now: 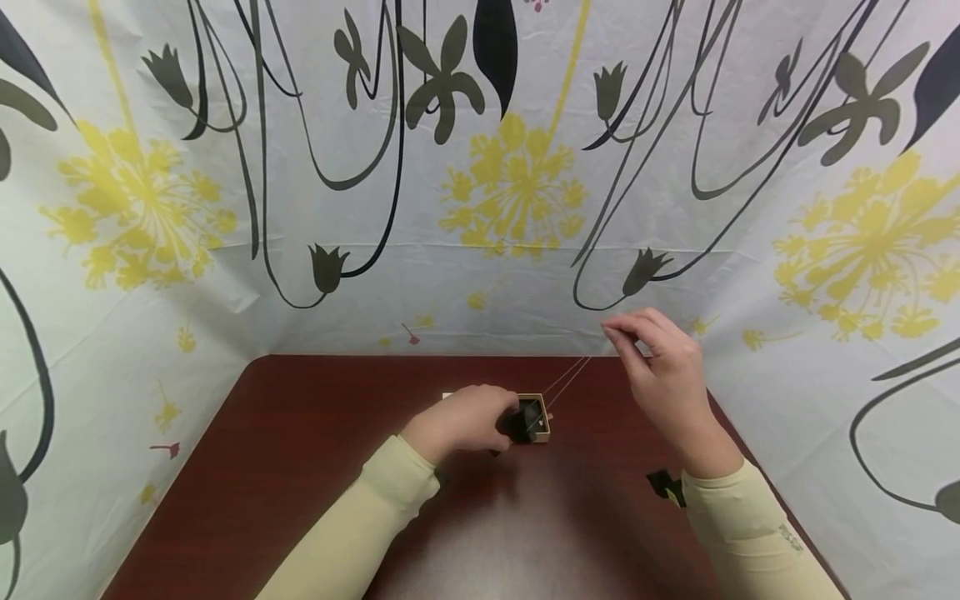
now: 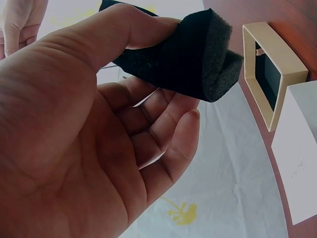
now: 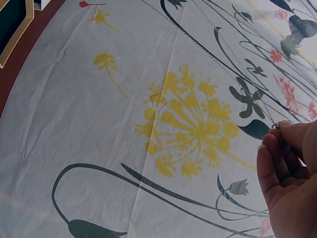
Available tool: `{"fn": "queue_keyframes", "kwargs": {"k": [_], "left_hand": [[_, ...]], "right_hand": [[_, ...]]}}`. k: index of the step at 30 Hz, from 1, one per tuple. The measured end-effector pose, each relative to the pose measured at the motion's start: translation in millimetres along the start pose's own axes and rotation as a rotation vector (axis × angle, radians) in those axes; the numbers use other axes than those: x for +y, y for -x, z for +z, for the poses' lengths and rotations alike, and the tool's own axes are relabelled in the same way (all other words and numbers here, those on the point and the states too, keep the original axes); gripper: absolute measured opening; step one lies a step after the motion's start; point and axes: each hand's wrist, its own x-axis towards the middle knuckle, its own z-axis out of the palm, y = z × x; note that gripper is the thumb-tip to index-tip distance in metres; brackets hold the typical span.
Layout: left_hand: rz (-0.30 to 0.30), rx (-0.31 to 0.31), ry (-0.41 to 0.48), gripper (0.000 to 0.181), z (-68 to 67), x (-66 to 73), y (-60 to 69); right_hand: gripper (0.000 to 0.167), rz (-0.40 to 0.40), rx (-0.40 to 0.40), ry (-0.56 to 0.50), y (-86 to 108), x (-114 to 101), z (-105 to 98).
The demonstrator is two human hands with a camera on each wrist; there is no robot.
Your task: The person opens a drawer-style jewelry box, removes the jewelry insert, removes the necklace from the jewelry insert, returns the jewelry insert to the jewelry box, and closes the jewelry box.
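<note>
Above the red-brown table (image 1: 300, 467), a chain (image 1: 572, 381) slants up rightward.

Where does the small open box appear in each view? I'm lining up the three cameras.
Head: the box is just below and right of centre, beside the left hand.
Left wrist: the box is at upper right, its dark inside showing.
Right wrist: the box is in the top-left corner, cut off by the frame.
Shared landmark: the white cloth with yellow flower print, seen in all three.
</note>
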Motion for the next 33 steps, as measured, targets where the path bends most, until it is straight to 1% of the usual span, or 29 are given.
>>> {"fn": "queue_keyframes", "kwargs": {"k": [10,23,33], "left_hand": [[-0.02,-0.014,0.01,0.052,-0.1,1.1,1.7],[-0.008,-0.001,0.006,0.049,0.2,-1.1,1.6],[-0.007,-0.001,0.004,0.049,1.6,-1.9,0.2]], "right_hand": [[0.018,-0.007,0.009,-0.011,0.5,0.6,-0.7],[0.017,-0.026,0.034,-0.019,-0.3,3.7,-1.6],[0.017,-0.009,0.032,-0.018,0.2,4.7,-1.6]]}}
